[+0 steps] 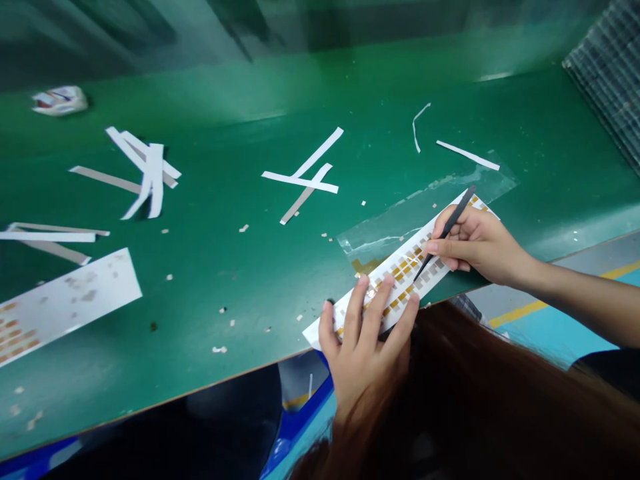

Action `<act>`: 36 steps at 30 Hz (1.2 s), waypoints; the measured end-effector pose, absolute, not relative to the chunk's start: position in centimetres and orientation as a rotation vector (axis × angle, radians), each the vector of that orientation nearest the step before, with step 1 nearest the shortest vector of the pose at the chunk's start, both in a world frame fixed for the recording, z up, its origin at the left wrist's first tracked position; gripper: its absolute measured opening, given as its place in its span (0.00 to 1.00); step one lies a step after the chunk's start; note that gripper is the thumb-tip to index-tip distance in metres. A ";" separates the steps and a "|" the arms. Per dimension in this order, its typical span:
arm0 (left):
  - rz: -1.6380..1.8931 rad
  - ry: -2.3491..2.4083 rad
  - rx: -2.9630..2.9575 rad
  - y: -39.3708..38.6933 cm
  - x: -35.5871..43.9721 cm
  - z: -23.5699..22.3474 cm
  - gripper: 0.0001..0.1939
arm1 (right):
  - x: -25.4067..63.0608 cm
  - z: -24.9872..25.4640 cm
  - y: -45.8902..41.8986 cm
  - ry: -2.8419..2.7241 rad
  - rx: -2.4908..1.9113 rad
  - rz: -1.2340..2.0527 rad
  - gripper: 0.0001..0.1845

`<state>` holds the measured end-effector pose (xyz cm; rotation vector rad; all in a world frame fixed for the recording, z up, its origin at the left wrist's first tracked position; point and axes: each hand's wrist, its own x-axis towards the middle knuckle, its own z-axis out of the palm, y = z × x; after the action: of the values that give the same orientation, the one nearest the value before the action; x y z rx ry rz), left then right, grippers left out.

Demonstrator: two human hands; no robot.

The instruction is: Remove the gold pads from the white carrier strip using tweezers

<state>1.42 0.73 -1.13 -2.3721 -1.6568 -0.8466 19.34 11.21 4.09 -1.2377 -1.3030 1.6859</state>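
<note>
My right hand (477, 243) grips dark tweezers (445, 230) between thumb and fingers, their tips pointing down onto a white strip sheet (320, 331). Rows of small amber and grey rectangular pieces run along this sheet, which lies slanted at the table's front edge. My left hand (367, 333) lies over the sheet's lower left part, fingers spread and fingertips pressing on it. The tweezer tips are close to an amber piece just right of the left fingers; whether they hold a piece is too small to tell. Under the sheet's far side lies a clear film (380, 227).
White and grey paper strips (300, 180) lie mid-table, with more strips (150, 173) to the left. Another white sheet with amber pieces (100, 287) is at the left edge. Tiny scraps dot the green table (215, 267). A crumpled packet (60, 100) and a checked grey stack (610, 80) stand farther back.
</note>
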 end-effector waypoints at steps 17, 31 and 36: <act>-0.843 -1.612 -2.384 0.9 1.4 -1.0 0.18 | 19.3 4.0 11.1 -1.330 -1.247 1.657 0.18; -0.834 -1.611 -2.399 0.6 0.8 -0.4 0.14 | 17.8 5.4 12.3 -1.117 -1.212 1.540 0.16; -0.963 -1.615 -2.377 0.9 1.0 -0.5 0.07 | 16.0 3.9 13.2 -1.179 -1.187 1.572 0.19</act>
<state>1.02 0.88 -0.49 -2.3774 -1.6147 -0.9634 16.01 13.21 3.86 -1.1872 -1.1785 1.5715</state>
